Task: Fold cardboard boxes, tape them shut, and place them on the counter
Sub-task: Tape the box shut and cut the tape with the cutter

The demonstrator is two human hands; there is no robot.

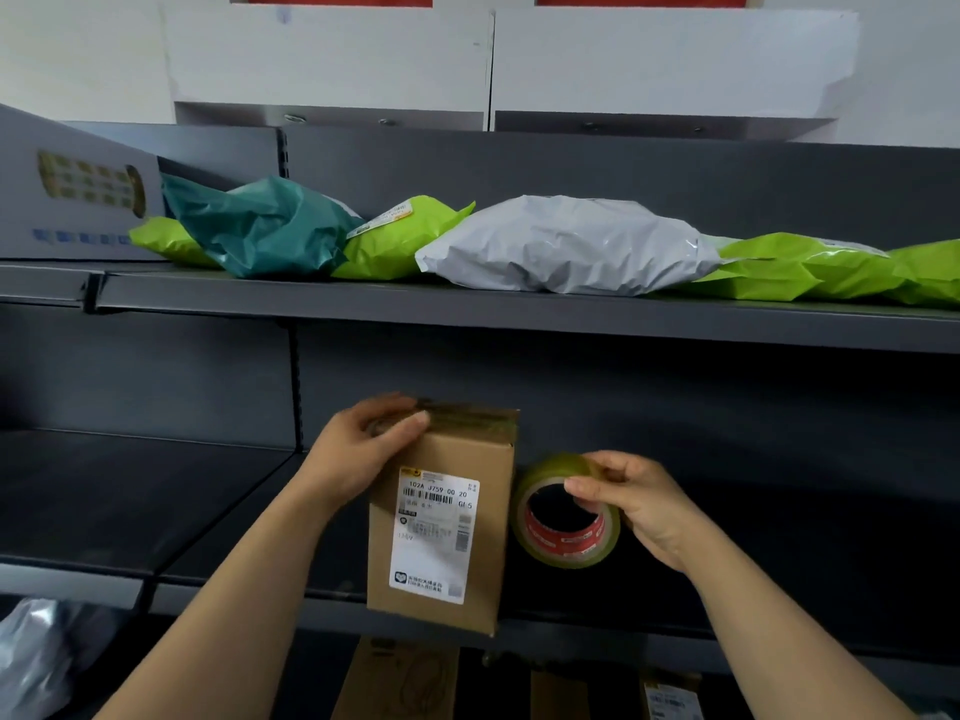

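A small brown cardboard box (441, 522) with a white shipping label stands upright on the dark grey shelf (701, 615). Clear tape runs across its closed top. My left hand (363, 449) grips the box's top left corner, thumb lying on the front face. Just right of the box, my right hand (634, 501) holds a roll of clear tape (566, 511) with a red core, fingers pinching its upper rim. The roll stands on edge close beside the box.
The upper shelf (467, 304) carries several plastic mailer bags: green, teal and grey (566, 246). Below the working shelf, more cardboard boxes (395, 678) show. A grey bag (31, 657) lies at the lower left. White boards back the wall above.
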